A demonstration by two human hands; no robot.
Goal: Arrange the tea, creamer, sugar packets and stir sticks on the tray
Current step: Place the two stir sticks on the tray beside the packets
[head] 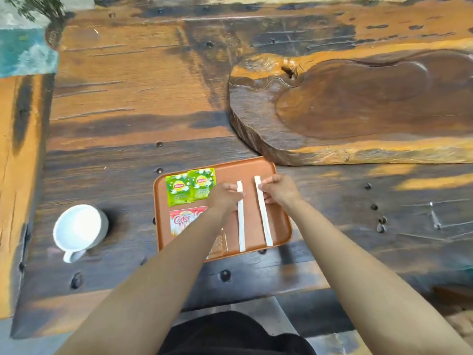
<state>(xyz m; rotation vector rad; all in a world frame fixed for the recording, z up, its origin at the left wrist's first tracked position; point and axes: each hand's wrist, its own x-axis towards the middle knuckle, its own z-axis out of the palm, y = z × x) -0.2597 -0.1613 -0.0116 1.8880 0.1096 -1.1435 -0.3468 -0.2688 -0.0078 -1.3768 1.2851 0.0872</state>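
Note:
A brown tray (280, 228) lies on the wooden table. Two green tea packets (190, 187) sit side by side in its far left corner. Below them lie red-and-white creamer packets (180, 222), partly under my left forearm. A brown sugar packet (218, 245) shows near the tray's front edge. Two white paper-wrapped stir sticks lie lengthwise on the right half. My left hand (225, 196) pinches the left stick (241, 226) near its far end. My right hand (277, 189) pinches the right stick (263, 216) near its top.
A white mug (79, 230) stands left of the tray, handle toward me. A thick carved wooden slab (358, 108) lies beyond the tray to the right. Metal studs dot the tabletop. The table's front edge runs just below my forearms.

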